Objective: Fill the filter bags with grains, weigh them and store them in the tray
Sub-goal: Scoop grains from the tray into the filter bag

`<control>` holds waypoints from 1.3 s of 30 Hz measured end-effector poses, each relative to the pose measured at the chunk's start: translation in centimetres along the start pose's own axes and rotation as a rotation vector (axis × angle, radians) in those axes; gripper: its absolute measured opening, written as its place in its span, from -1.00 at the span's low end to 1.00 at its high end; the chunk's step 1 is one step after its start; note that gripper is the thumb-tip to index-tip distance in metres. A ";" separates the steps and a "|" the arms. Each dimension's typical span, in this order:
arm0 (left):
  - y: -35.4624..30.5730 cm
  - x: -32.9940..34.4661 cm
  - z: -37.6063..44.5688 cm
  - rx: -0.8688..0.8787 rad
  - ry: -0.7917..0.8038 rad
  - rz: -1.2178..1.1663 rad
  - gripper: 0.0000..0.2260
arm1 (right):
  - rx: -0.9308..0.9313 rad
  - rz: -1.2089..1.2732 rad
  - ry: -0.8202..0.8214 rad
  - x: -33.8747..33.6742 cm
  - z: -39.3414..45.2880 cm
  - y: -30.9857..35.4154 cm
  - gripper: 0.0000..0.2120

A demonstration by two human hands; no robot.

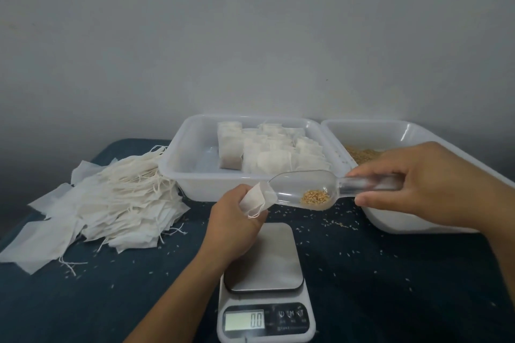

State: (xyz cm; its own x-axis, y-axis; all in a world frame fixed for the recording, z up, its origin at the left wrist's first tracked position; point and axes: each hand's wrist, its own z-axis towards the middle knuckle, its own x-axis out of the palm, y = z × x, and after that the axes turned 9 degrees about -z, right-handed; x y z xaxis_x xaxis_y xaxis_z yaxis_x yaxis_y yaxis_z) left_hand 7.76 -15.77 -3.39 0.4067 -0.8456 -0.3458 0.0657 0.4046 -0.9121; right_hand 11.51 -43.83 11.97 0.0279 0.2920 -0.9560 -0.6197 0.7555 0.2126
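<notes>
My left hand [232,220] grips a small white filter bag [255,199] above the scale, its mouth facing right. My right hand [423,184] holds the handle of a clear plastic scoop [303,186], whose tip touches the bag's mouth. A small heap of golden grains [315,196] lies near the back of the scoop's bowl. The digital scale [264,267] stands below with a bare steel plate and a display reading 0.0. Behind, a white tray [181,153] holds several filled bags [267,150].
A second white tray [390,131] with loose grains [361,153] sits at the right, partly behind my right hand. A big pile of flat filter bags with strings [111,200] lies on the left of the dark blue cloth. Spilled grains dot the cloth around the scale.
</notes>
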 end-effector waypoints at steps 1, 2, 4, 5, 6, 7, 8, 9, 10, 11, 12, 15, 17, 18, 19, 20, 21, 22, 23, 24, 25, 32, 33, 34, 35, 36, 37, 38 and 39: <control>0.0 0.0 0.0 0.001 0.000 0.007 -0.82 | -0.008 -0.029 -0.001 -0.3 0.1 0.1 -0.67; 0.0 0.0 0.0 -0.001 -0.001 0.008 -0.83 | -0.012 -0.042 -0.006 -0.5 0.1 0.2 -0.67; 0.0 0.0 0.0 -0.002 -0.004 -0.003 -0.83 | -0.011 -0.043 -0.014 -1.0 0.1 0.4 -0.67; 0.0 0.0 0.0 0.001 -0.005 -0.008 -0.83 | -0.014 -0.055 -0.008 -1.1 0.1 0.5 -0.66; 0.0 0.0 0.0 0.004 -0.002 -0.010 -0.83 | -0.018 -0.075 0.002 -1.2 0.1 0.7 -0.65; 0.0 0.0 -0.1 0.006 0.003 -0.010 -0.83 | -0.017 -0.094 0.013 -1.2 0.2 0.8 -0.64; -0.1 0.0 -0.1 0.005 0.011 -0.009 -0.82 | -0.012 -0.107 0.024 -1.2 0.3 0.8 -0.64; -0.1 0.0 -0.1 0.004 0.020 -0.005 -0.82 | -0.004 -0.117 0.031 -1.1 0.5 0.9 -0.64; -0.1 0.0 -0.1 0.006 0.028 0.004 -0.82 | 0.003 -0.128 0.033 -1.1 0.6 0.9 -0.65; -0.1 0.1 -0.1 0.009 0.034 0.016 -0.81 | 0.006 -0.142 0.032 -1.1 0.7 1.0 -0.66; -0.1 0.1 -0.1 0.012 0.038 0.025 -0.80 | 0.005 -0.157 0.031 -1.2 0.8 1.2 -0.67; 0.0 0.0 -0.2 0.017 0.043 0.030 -0.81 | -0.005 -0.222 0.026 -1.5 0.9 1.7 -0.69; 0.0 0.0 -0.2 0.014 0.046 0.036 -0.81 | -0.016 -0.264 0.012 -1.6 0.9 2.0 -0.69; 0.0 0.0 -0.1 0.016 0.048 0.040 -0.81 | -0.021 -0.269 0.006 -1.7 0.9 2.1 -0.71; 0.0 0.0 -0.1 0.016 0.049 0.041 -0.81 | -0.023 -0.268 0.006 -1.7 0.9 2.2 -0.72; 0.0 0.0 -0.1 0.015 0.049 0.041 -0.80 | -0.024 -0.267 0.009 -1.7 0.9 2.3 -0.72; 0.0 0.1 -0.1 0.013 0.050 0.039 -0.80 | -0.024 -0.272 0.014 -1.7 0.9 2.4 -0.70; -0.1 0.0 -0.1 0.012 0.051 0.037 -0.79 | -0.023 -0.283 0.015 -1.7 0.9 2.4 -0.67; -0.1 0.0 -0.1 0.012 0.053 0.035 -0.79 | -0.020 -0.293 0.017 -1.7 0.8 2.4 -0.64; -0.1 0.1 -0.1 0.012 0.054 0.034 -0.79 | -0.016 -0.302 0.018 -1.6 0.8 2.4 -0.62; 0.0 0.1 -0.1 0.011 0.053 0.032 -0.79 | -0.012 -0.309 0.020 -1.6 0.7 2.4 -0.61; 0.0 0.1 -0.1 -0.004 0.047 0.017 -0.79 | -0.005 -0.274 0.020 -1.4 0.8 2.3 -0.62; 0.0 0.1 -0.1 -0.003 0.044 0.015 -0.79 | -0.005 -0.257 0.018 -1.3 0.8 2.2 -0.64; 0.1 0.1 -0.1 -0.003 0.041 0.011 -0.79 | -0.008 -0.236 0.014 -1.2 0.8 2.0 -0.64; 0.1 0.1 0.0 -0.003 0.038 0.007 -0.79 | -0.011 -0.214 0.011 -1.0 0.8 1.9 -0.65; 0.1 0.1 -0.1 -0.005 0.036 0.002 -0.79 | -0.014 -0.195 0.007 -0.9 0.8 1.7 -0.65; 0.1 0.1 -0.1 -0.006 0.034 -0.001 -0.80 | -0.017 -0.177 0.003 -0.8 0.8 1.6 -0.65; 0.1 0.1 -0.1 -0.004 0.033 -0.002 -0.80 | -0.021 -0.160 0.000 -0.7 0.7 1.4 -0.65; 0.1 0.1 -0.1 -0.002 0.033 -0.001 -0.80 | -0.025 -0.143 0.001 -0.6 0.6 1.2 -0.65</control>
State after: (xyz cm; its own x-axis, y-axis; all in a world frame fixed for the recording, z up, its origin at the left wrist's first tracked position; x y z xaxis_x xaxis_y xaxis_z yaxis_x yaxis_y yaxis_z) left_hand 7.75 -15.84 -3.53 0.3762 -0.8570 -0.3522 0.0645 0.4034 -0.9128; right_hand 11.27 -42.74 12.92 0.1165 0.1817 -0.9764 -0.6286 0.7746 0.0691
